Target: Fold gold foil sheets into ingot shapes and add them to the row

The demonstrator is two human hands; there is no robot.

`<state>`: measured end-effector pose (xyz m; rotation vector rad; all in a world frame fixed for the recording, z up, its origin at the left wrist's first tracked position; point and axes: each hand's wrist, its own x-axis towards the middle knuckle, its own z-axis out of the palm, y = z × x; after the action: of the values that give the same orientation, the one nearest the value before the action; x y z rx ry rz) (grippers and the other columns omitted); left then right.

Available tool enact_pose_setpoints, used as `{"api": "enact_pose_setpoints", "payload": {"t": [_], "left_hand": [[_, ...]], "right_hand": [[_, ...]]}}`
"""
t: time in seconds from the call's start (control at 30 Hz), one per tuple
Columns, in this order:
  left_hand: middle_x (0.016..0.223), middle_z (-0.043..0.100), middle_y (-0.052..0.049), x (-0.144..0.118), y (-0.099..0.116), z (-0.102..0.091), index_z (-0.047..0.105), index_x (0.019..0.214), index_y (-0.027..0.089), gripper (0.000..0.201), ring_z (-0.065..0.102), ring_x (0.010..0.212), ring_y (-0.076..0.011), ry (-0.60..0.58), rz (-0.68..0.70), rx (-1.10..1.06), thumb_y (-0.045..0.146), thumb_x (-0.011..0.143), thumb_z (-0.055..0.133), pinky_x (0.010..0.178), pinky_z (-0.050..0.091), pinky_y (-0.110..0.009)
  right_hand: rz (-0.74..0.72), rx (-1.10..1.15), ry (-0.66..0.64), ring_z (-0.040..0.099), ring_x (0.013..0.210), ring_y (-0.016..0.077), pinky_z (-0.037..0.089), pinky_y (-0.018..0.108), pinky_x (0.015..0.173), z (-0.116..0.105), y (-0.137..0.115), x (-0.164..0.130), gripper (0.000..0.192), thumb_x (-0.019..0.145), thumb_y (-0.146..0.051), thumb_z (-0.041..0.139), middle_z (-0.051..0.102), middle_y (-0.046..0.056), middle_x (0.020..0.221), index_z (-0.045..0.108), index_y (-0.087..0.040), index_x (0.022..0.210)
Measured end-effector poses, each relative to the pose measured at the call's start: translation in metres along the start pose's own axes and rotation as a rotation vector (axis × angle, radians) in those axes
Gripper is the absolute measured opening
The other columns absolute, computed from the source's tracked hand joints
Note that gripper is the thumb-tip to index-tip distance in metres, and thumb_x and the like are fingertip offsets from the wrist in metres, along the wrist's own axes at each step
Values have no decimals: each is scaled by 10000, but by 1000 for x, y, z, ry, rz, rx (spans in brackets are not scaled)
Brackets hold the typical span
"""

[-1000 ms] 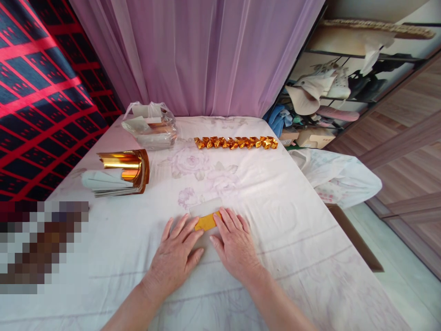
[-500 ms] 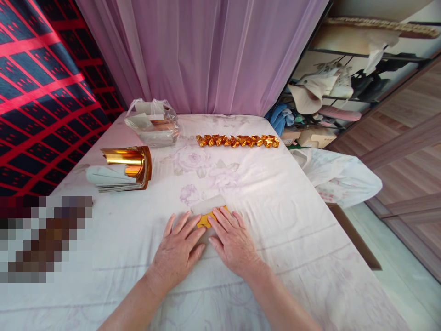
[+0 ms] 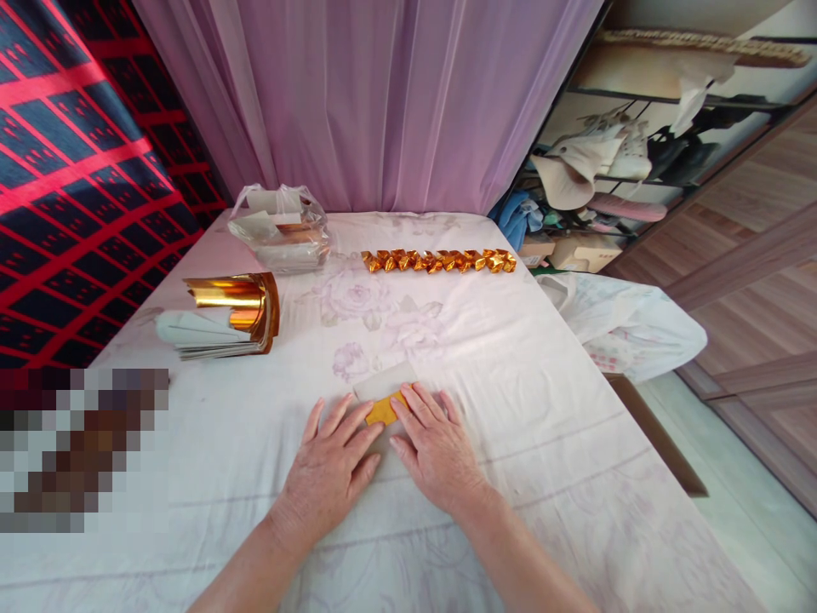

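A sheet of paper [image 3: 391, 376] lies on the table, its pale side up and a gold strip [image 3: 384, 411] showing across it where it is folded. My left hand [image 3: 328, 464] lies flat with fingers spread, its fingertips on the left end of the gold strip. On the right end rests my right hand [image 3: 437, 447], palm down and fingers stretched out. Part of the paper is hidden under both hands. Farther back, a row of folded gold foil pieces [image 3: 440, 261] runs across the table.
A curled stack of gold and white sheets [image 3: 265, 315] stands at the left. Behind it sits a clear plastic bag [image 3: 290, 243] with more sheets. A white plastic bag [image 3: 644, 328] is beyond the right table edge, below shelves with shoes and a cap [image 3: 568, 174]. A purple curtain [image 3: 383, 102] hangs behind.
My right hand has shifted very slightly right along the gold strip, and the strip looks flatter between my hands. My left hand stays in place.
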<state>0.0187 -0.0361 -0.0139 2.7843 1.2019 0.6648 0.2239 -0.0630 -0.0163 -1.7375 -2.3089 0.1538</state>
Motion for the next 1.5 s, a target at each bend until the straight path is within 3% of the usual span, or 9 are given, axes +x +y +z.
{"api": "enact_pose_setpoints", "payload": {"t": [0.57,1.03,1.5], "left_hand": [[1366,625,-24,-1,0,0,665,1209,263,320,473,1337,-283,-24,0,-10,357,973,470,1203,189,-537],[1380,617,-5,-1,-1,0,662,1213,274,320,467,1343,-279,-22,11,-10,365,982,459,1204,181,-541],[1371,622,-15,-1,-1,0,666,1221,276,322,481,1328,-290,-38,2,-13,360,972,479,1196,206,-551]], "right_hand": [[15,-2,11,377,1427,269,265,538,1152,1,0,-1,458,1001,-384,447,443,90,1531,515,-220,1423],[129,-43,24,367,1425,300,278,549,1145,2,5,-2,503,1004,-415,408,444,85,1530,506,-156,1424],[121,-52,52,368,1416,313,289,577,1123,3,6,-3,508,1005,-410,380,468,84,1514,507,-158,1428]]}}
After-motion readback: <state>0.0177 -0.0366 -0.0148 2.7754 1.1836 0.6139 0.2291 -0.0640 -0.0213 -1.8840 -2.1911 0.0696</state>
